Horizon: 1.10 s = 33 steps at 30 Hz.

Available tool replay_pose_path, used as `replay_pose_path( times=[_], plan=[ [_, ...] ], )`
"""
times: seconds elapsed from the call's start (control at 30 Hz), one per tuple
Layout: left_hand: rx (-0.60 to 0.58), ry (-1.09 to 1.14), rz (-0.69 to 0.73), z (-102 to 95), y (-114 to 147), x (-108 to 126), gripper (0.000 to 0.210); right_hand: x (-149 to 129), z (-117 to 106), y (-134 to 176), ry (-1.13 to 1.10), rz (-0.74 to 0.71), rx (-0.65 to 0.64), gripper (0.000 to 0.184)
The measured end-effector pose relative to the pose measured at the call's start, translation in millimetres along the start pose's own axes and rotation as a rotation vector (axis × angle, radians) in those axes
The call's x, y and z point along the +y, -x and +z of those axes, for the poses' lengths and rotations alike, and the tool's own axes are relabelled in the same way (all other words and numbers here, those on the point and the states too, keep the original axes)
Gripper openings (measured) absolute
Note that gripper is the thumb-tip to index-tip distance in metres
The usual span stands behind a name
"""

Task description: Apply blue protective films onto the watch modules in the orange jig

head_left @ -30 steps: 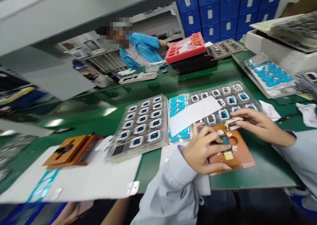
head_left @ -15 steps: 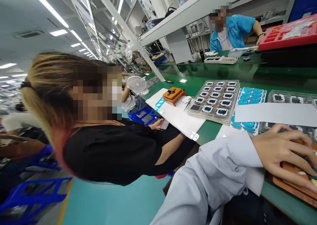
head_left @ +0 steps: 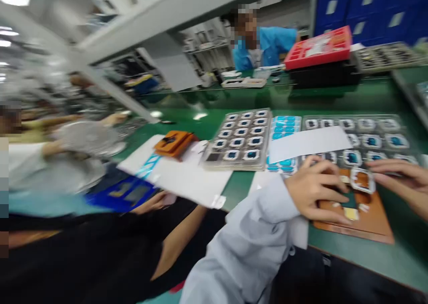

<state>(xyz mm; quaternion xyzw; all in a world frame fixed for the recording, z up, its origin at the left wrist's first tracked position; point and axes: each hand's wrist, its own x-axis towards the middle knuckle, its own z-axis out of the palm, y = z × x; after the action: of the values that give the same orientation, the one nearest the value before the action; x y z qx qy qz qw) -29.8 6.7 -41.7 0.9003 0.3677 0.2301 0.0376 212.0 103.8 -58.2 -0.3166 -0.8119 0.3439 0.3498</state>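
Note:
My left hand (head_left: 319,190) lies over an orange-brown fixture board (head_left: 368,226) on the bench, fingers stretched out and apart. Its fingertips rest beside a dark green piece (head_left: 350,200) with a yellow end, set on the board. From the right edge reaches my right hand (head_left: 403,174), its thumb and fingers pinching a white squarish frame (head_left: 363,180). That frame is tilted above the back part of the fixture. Behind both hands, a clear tray (head_left: 401,121) contains several similar white frames with dark blue centres. A blank white strip (head_left: 309,143) lies partly across this tray.
Left of my hands are a second tray of frames (head_left: 236,165), a sheet of blue stickers (head_left: 284,128) and another orange fixture (head_left: 175,143) on white paper. A person in black sits at left. Across the bench, someone in blue sits near a red tray (head_left: 317,50).
The view has swung right, bringing my right hand and the white frame into sight. More of the orange fixture shows. My left hand stays over it.

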Motion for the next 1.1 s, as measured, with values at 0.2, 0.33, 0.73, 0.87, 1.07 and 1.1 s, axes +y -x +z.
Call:
replay_pose_path(
  times=[0.2, 0.33, 0.73, 0.87, 1.07, 1.1],
  plan=[
    [0.236, 0.108, 0.134, 0.2, 4, -6, 0.037, -23, -8, -4, 0.137, -0.290, -0.100, 0.027],
    [0.194, 0.099, 0.117, 0.0, 5, -3, 0.036, -23, -8, -3, 0.198, -0.364, -0.093, 0.023],
    [0.331, -0.022, 0.012, -8.1, 2, 1, 0.028, -31, 8, 7, 0.195, -0.505, 0.057, 0.023],
    [0.415, -0.108, -0.087, -7.7, 3, 2, 0.048, -33, 15, 11, 0.177, -0.543, -0.026, 0.024],
    [0.353, -0.114, -0.105, -6.1, 1, 4, 0.059, -31, 19, 14, 0.213, -0.547, -0.046, 0.017],
    [0.344, -0.118, -0.105, -6.3, 1, 5, 0.057, -31, 18, 14, 0.215, -0.545, -0.051, 0.017]
  ],
)
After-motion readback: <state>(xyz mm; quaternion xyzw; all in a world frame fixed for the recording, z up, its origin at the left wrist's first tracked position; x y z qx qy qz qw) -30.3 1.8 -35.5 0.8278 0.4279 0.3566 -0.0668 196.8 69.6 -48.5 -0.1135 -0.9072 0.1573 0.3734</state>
